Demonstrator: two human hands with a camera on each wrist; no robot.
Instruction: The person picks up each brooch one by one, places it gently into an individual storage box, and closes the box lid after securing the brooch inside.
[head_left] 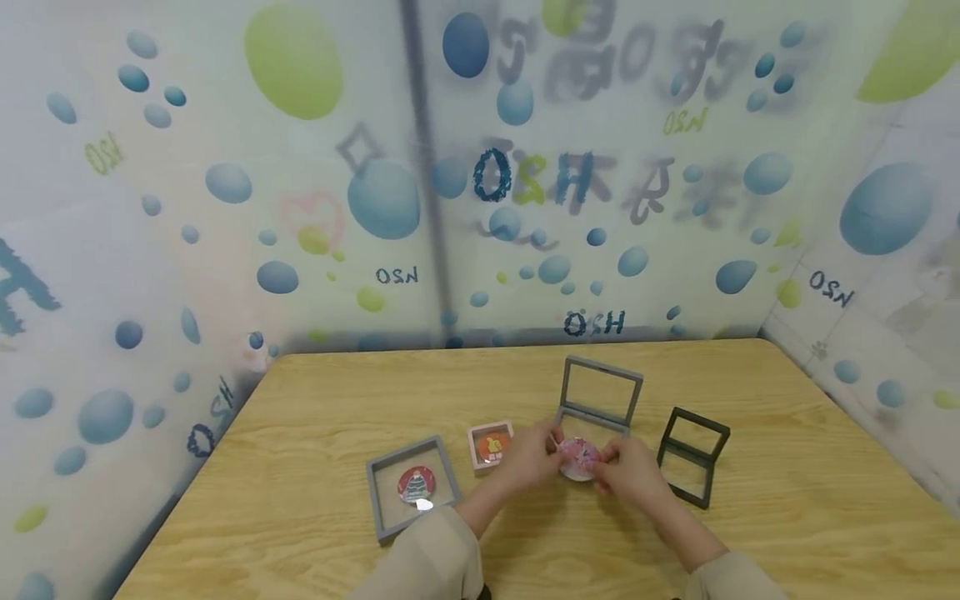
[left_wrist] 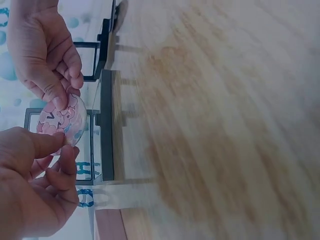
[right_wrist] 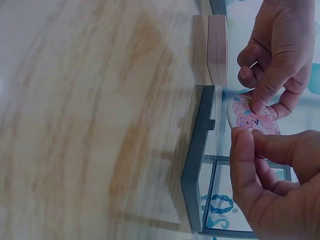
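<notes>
Above grained tabletop (head_left: 322, 400), glossy, round badge (head_left: 578, 460)

The space is enclosed by pale, sheet-like walls, with a back wall (head_left: 468, 108) met by a left wall (head_left: 56, 217) and a right wall (head_left: 892, 333). All three are printed with blue and lime-green drops, and H2O lettering (head_left: 532, 177) is shown mirrored. Blurred grey characters (head_left: 652, 192) and a dark vertical bar (head_left: 423, 158) are seen on the back wall, and a pale pink heart outline (head_left: 337, 218) is made out at left. Below, a light wooden table (head_left: 810, 475) with rounded far corners is lit softly, its grain streaked brown.
</notes>
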